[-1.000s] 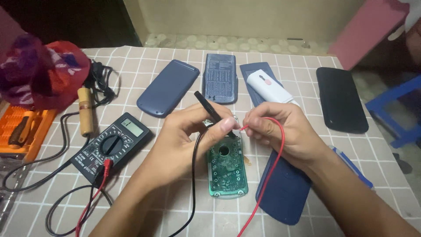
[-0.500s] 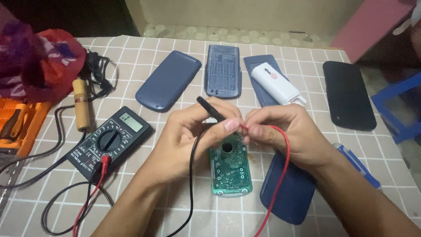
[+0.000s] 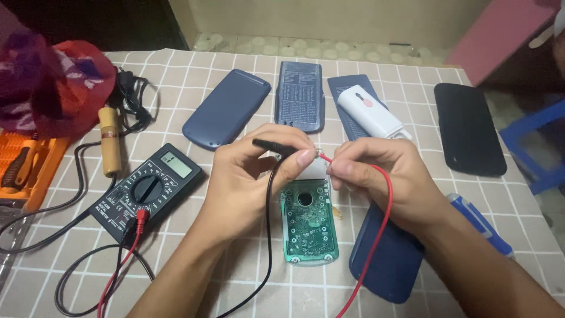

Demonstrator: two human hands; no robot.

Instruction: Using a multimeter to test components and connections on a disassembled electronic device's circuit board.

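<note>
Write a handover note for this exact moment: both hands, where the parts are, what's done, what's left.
Left hand: holds black probe.
Right hand: holds red probe.
Both tips meet at the top edge of the green circuit board, which lies bare on the table. Multimeter sits left, both leads plugged in.
Done: board exposed, probes placed.
Left: reading, display too small to tell.

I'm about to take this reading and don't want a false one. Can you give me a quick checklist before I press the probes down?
1. Black probe held in left hand: ok.
2. Red probe pinched in right hand: ok.
3. Both leads plugged into multimeter: ok.
4. Circuit board lying flat on table, components up: ok.
5. Probe tips touching the contacts: cannot tell, fingers hide them.
6. Dial range: cannot tell.
</note>
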